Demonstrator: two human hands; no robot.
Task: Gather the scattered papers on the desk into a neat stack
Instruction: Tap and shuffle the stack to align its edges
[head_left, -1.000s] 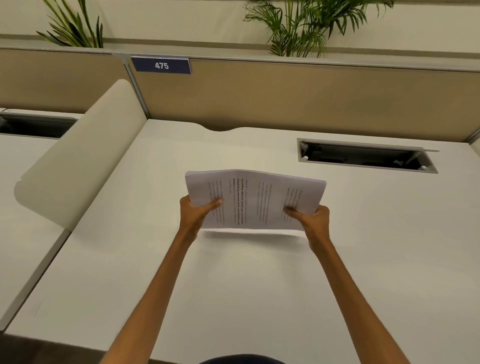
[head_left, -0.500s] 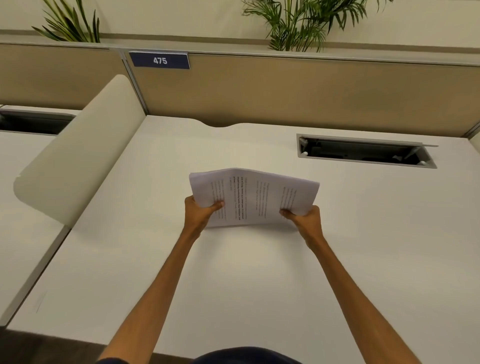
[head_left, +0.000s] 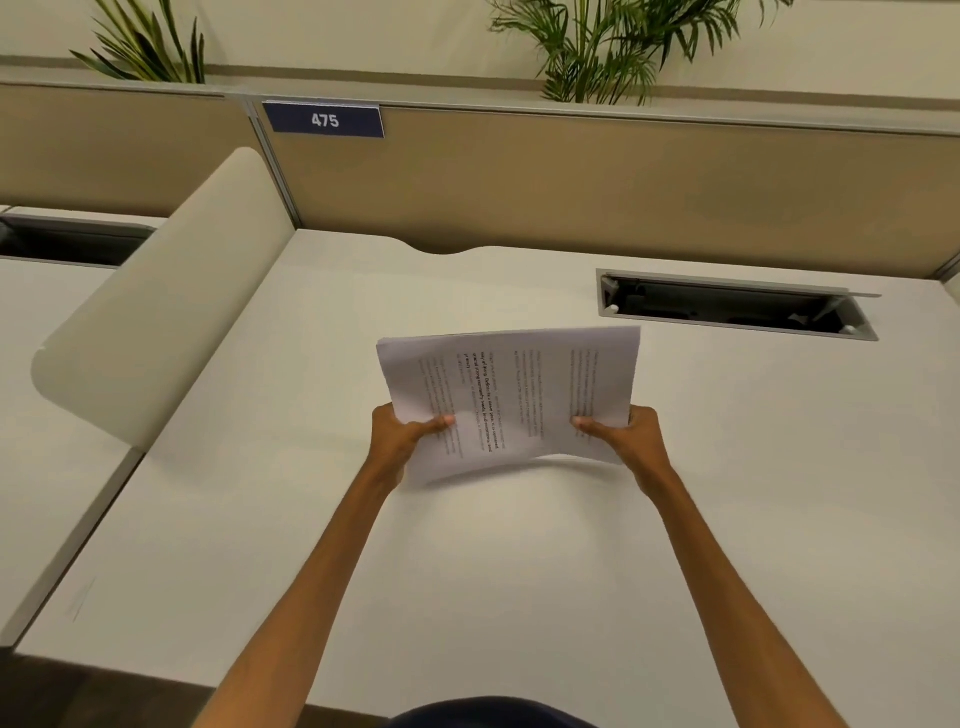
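A stack of white printed papers (head_left: 511, 395) is held above the middle of the white desk (head_left: 519, 561), tilted up toward me with the text sideways. My left hand (head_left: 402, 441) grips its lower left corner, thumb on top. My right hand (head_left: 631, 439) grips the lower right corner the same way. The near edge of the stack bows upward between my hands and casts a shadow on the desk. No loose sheets lie elsewhere on the desk.
An open cable tray slot (head_left: 732, 306) is cut into the desk at the back right. A curved beige side divider (head_left: 171, 322) rises along the left edge. A tan partition (head_left: 597, 182) with a "475" sign (head_left: 323, 120) closes off the back, plants behind it.
The stack has risen off the desk and tilted up more toward me, its top edge now more level. Both hands keep their grip on the lower corners.
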